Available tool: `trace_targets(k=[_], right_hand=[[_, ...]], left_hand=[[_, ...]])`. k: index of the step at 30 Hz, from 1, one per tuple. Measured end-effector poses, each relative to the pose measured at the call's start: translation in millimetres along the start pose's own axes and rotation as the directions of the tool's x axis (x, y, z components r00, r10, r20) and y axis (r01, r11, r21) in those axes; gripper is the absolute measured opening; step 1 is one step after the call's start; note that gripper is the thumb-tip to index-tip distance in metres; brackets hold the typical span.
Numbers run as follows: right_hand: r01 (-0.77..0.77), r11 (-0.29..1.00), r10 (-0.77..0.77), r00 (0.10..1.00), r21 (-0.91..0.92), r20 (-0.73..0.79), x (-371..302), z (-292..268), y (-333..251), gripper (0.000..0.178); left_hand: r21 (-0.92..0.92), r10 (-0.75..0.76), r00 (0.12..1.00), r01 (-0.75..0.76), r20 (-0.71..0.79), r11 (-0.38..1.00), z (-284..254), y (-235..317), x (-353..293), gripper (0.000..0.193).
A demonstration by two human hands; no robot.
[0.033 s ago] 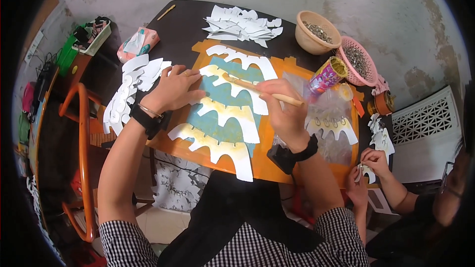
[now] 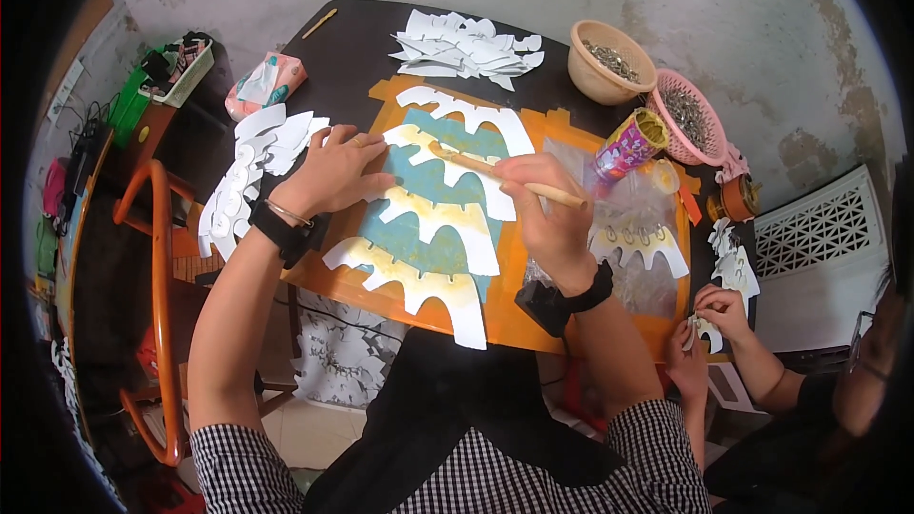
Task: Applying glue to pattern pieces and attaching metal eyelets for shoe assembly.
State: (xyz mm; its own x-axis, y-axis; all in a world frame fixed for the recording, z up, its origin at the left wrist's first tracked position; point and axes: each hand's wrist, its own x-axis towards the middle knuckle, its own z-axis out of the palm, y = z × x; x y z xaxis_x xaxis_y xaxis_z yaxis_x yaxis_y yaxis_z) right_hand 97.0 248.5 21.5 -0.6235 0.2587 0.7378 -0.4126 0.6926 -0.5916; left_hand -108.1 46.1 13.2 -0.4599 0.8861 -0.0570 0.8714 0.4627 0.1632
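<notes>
My right hand [image 2: 545, 209] is closed around a pale wooden brush [image 2: 457, 160]. The brush tip touches a white curved cutout [image 2: 500, 195] with notches and scalloped arches, its upper band smeared yellow. My left hand [image 2: 338, 171] lies with fingers spread at that cutout's left end, holding nothing. Nearer me lie two similar yellow-smeared cutouts, a middle one [image 2: 466, 228] and a front one [image 2: 462, 309]. Beyond the brush is a cleaner white cutout [image 2: 514, 128]. All lie on a blue-green patch [image 2: 419, 243] of an orange-taped board [image 2: 381, 300].
White cutouts are piled at the back [image 2: 466, 43] and left [image 2: 233, 190]. A purple can [image 2: 628, 148], a beige bowl [image 2: 586, 62] and a pink basket [image 2: 714, 138] of small metal pieces stand right. A co-worker's hands [image 2: 709, 324] handle a white piece. A tissue pack [image 2: 286, 71] sits left.
</notes>
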Motion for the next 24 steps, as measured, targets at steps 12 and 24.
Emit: trace_targets(k=[12,24], right_hand=[[0.048,0.997,-0.051,0.997,0.059,0.055,-3.9,-9.9,-2.1,0.019],[0.06,0.994,-0.062,0.998,0.087,0.026,-9.9,-20.2,-0.1,0.02]], left_hand=[[0.011,-0.001,1.0,0.001,0.008,1.0,0.0,0.9,1.0,0.057],[0.022,0.002,1.0,-0.002,0.003,1.0,-0.7,1.8,3.4,0.058]])
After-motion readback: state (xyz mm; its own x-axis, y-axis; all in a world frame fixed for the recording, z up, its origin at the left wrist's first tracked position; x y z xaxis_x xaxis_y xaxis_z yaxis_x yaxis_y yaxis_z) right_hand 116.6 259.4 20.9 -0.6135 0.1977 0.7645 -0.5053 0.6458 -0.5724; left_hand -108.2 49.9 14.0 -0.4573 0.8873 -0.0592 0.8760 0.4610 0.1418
